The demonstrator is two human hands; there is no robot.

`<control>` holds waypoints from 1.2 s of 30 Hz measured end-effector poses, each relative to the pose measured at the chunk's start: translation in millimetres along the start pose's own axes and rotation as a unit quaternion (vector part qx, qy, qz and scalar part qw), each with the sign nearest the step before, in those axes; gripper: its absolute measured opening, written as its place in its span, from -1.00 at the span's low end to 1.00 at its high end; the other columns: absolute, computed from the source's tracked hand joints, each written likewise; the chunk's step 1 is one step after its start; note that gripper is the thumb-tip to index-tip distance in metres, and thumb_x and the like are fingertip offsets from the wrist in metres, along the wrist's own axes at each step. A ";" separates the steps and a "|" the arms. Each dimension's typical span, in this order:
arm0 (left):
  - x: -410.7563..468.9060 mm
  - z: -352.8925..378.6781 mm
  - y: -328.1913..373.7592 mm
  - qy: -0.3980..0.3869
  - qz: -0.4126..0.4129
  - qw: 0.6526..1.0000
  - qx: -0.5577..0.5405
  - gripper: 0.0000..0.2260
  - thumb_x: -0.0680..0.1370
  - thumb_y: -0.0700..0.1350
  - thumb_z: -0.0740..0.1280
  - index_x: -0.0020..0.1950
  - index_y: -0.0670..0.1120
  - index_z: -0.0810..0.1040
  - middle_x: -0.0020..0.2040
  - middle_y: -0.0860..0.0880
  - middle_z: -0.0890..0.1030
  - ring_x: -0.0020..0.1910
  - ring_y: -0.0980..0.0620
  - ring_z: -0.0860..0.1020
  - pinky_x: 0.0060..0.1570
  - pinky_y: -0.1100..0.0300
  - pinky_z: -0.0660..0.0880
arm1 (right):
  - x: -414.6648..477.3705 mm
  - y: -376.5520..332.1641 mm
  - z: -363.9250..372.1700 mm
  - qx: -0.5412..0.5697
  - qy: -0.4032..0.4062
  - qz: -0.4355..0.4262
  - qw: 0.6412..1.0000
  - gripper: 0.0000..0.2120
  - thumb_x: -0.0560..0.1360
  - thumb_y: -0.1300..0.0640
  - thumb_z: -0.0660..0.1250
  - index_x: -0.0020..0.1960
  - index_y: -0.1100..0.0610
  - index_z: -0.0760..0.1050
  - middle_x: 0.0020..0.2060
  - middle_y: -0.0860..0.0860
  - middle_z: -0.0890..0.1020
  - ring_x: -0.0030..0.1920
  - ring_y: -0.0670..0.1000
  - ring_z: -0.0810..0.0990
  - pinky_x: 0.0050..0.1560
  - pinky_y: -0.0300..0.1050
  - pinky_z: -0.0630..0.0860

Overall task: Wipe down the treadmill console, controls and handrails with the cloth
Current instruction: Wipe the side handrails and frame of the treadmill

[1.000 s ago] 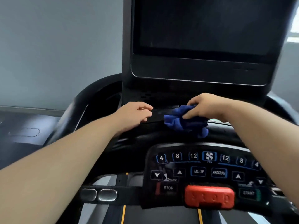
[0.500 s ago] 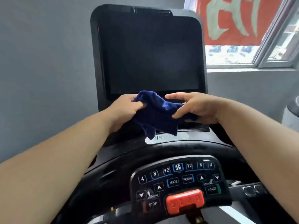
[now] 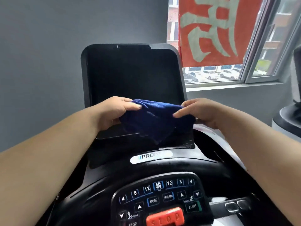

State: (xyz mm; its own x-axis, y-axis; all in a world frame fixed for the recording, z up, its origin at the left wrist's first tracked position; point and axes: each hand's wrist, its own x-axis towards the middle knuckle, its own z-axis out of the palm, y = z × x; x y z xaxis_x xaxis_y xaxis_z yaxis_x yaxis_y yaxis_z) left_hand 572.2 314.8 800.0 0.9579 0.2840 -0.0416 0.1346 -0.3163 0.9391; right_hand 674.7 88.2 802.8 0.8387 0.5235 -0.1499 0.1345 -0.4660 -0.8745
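A dark blue cloth [image 3: 154,121] hangs spread between both hands in front of the lower part of the black treadmill screen [image 3: 130,74]. My left hand [image 3: 114,113] pinches the cloth's left top edge between thumb and fingers. My right hand [image 3: 200,113] holds the right edge, its fingers curled round the fabric. Below lies the black console [image 3: 162,167] with a white brand label. The control panel [image 3: 156,201] with numbered buttons, MODE, PROGRAM, START and a red stop key [image 3: 165,217] sits at the bottom. Metal grip sensors [image 3: 236,207] show on the right handrail.
A grey wall stands behind the screen. At the right is a window [image 3: 244,75] with a red banner [image 3: 215,30] hanging in it. Another dark machine [image 3: 290,115] stands at the far right edge.
The cloth went from bunched under my right hand on the console shelf to lifted and stretched between both hands before the screen. My view tilted upward.
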 end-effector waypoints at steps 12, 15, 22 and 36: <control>-8.8 19.7 53.5 0.063 0.073 0.948 0.302 -0.87 0.53 -0.17 0.37 -0.05 0.03 0.68 -0.18 0.08 0.70 -0.14 0.11 0.64 -0.10 0.23 0.54 | -17.3 -14.5 -93.1 -0.274 0.087 -0.159 0.945 -0.84 0.43 0.13 0.45 -0.07 -0.12 0.64 -0.27 -0.08 0.63 -0.22 -0.05 0.55 -0.25 -0.31 0.42; -10.2 14.2 58.8 0.050 0.038 0.960 0.272 -0.88 0.57 -0.13 0.33 -0.04 -0.01 0.68 -0.15 0.05 0.70 -0.11 0.07 0.62 -0.12 0.22 0.55 | -20.3 -12.9 -99.4 -0.321 0.061 -0.171 0.929 -0.82 0.52 0.10 0.34 0.07 -0.07 0.64 -0.15 -0.08 0.64 -0.14 -0.07 0.54 -0.22 -0.31 0.37; -6.7 14.5 60.7 0.030 -0.045 0.975 0.214 -0.78 0.61 -0.09 0.24 -0.11 -0.12 0.63 -0.26 -0.08 0.68 -0.23 -0.01 0.61 -0.01 0.03 0.56 | -6.0 -0.9 -100.8 -0.149 0.066 -0.047 0.985 -0.71 0.44 -0.01 0.42 -0.07 0.23 0.65 -0.14 0.11 0.69 -0.13 0.08 0.66 0.15 0.03 0.56; 20.7 47.5 56.1 -0.033 -0.114 0.993 0.026 -0.65 0.60 0.09 0.17 -0.11 -0.15 0.56 -0.27 -0.12 0.68 -0.29 0.00 0.67 -0.16 0.15 0.56 | 28.4 -27.6 -0.2 0.067 0.009 -0.001 0.998 -0.74 0.44 -0.09 0.43 -0.21 0.11 0.58 -0.36 0.00 0.57 -0.40 -0.07 0.51 -0.36 -0.22 0.45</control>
State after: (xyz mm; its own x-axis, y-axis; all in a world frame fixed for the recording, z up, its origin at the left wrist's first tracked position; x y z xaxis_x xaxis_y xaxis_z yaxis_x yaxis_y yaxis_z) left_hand 611.7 260.0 835.6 0.9150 0.2944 -0.2759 0.3621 -0.2975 0.8834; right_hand 694.8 115.8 822.7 0.8477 0.5113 -0.1413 0.0649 -0.3644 -0.9290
